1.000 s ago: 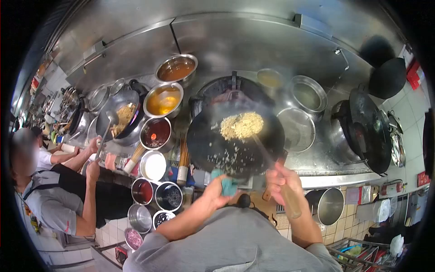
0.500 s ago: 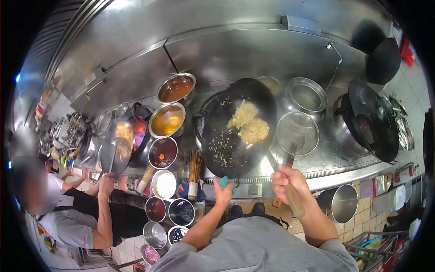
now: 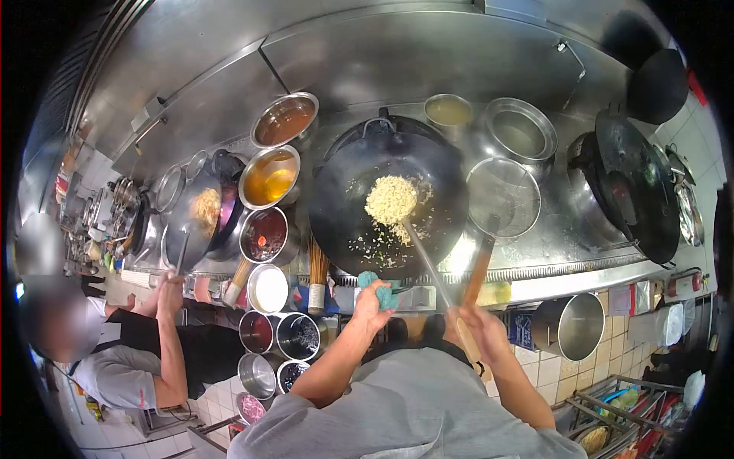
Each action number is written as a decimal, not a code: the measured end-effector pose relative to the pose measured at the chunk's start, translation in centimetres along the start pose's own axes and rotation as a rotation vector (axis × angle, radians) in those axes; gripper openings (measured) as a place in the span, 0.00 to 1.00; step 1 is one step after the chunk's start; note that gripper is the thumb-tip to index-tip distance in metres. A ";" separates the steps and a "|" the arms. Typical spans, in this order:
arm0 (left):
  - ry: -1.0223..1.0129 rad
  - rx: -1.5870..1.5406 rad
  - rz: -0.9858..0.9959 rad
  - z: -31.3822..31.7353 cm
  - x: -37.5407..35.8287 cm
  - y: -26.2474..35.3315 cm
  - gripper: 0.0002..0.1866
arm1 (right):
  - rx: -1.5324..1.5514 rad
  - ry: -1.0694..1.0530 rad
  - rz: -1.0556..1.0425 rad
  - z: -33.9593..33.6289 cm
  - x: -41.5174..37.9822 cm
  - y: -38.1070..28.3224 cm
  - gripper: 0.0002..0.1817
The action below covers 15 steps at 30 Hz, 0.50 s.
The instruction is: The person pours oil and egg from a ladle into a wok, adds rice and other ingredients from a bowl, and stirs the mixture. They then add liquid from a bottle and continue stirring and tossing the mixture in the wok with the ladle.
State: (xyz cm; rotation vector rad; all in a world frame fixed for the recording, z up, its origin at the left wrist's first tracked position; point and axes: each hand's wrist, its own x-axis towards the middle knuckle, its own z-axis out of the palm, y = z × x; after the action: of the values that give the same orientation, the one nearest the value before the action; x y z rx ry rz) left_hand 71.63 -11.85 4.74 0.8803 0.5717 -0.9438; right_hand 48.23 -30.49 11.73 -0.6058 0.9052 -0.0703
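My left hand (image 3: 368, 307) is closed around a green cloth (image 3: 376, 288) at the near rim of a large black wok (image 3: 335, 218); the wok's grip under the cloth is hidden. In my right hand (image 3: 483, 333) is the wooden handle of a long metal ladle (image 3: 430, 268), which reaches into the wok. Its bowl is hidden by a rounded mound of pale yellow fried rice (image 3: 391, 199). Loose grains and green bits are scattered on the wok's near side.
A mesh strainer (image 3: 505, 197) lies right of the wok, with a metal pot (image 3: 521, 131) behind. Bowls of orange liquid (image 3: 270, 177) and dark red sauce (image 3: 264, 234) stand left. Another person (image 3: 122, 375) works a smaller wok (image 3: 187, 233). A black wok (image 3: 638, 191) leans far right.
The rice, spread up the wok's far right side before, is now gathered in a mound near the middle. The wok has tipped back flatter. My right hand has moved lower and slightly left.
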 end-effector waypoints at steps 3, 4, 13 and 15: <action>0.027 0.008 0.032 0.9 -1.4 0.4 0.12 | -0.343 0.309 -0.102 -10.3 2.0 5.6 0.23; -0.010 0.019 0.035 0.1 -1.1 0.2 0.13 | -0.658 0.299 -0.165 -14.1 3.5 7.8 0.23; 0.136 0.090 -0.036 1.4 -2.3 0.1 0.15 | -1.448 0.226 -0.303 -11.8 20.6 17.3 0.21; 0.161 0.091 -0.053 0.8 -2.0 0.2 0.15 | -1.466 0.205 -0.238 -10.5 22.4 17.5 0.22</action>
State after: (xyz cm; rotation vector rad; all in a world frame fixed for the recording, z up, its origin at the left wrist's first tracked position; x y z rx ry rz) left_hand 70.87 -11.57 6.72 1.0330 0.6967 -0.9578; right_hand 51.01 -27.70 -18.34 -2.0933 0.9802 0.3634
